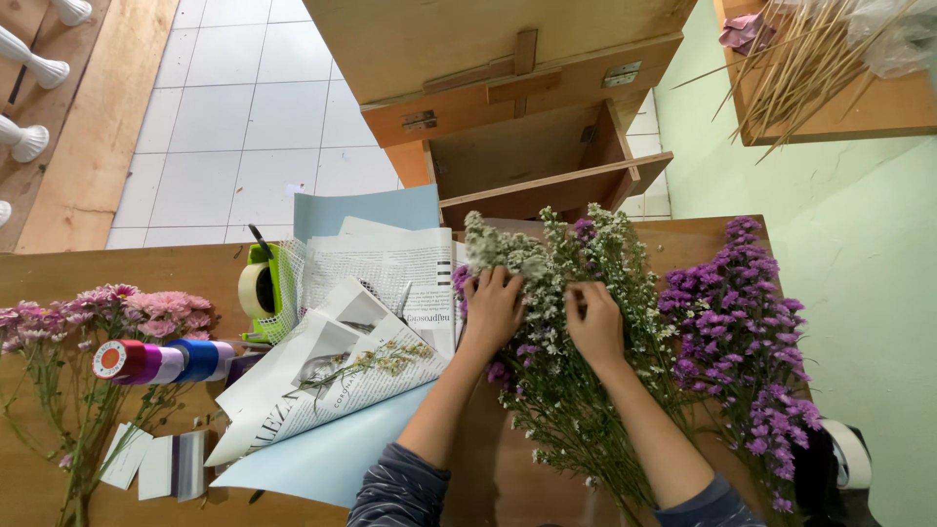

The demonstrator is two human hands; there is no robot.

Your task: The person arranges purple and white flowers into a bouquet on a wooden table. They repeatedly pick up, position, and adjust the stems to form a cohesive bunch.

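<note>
Hands are working in a bunch of white filler flowers (547, 293) lying on the wooden table (117, 273): left hand (493, 307) is pressing down spread, right hand (595, 322) is pinching a sprig, beside purple flowers (742, 322) and newspaper (390, 283).

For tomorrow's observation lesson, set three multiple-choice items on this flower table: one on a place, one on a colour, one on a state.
1. Where do the pink flowers lie?
A. At the table's left end
B. Under the right hand
C. On the floor tiles

2. What colour are the flowers right of the right hand?
A. Yellow
B. Purple
C. Red

3. What are both hands doing?
A. Holding the tape dispenser
B. Resting on white flowers
C. Lifting the newspaper

Answers:
1. A, they lie by the ribbon spools at the left.
2. B, that bunch is purple.
3. B, the left hand and the right hand lie on the white bunch.
</note>
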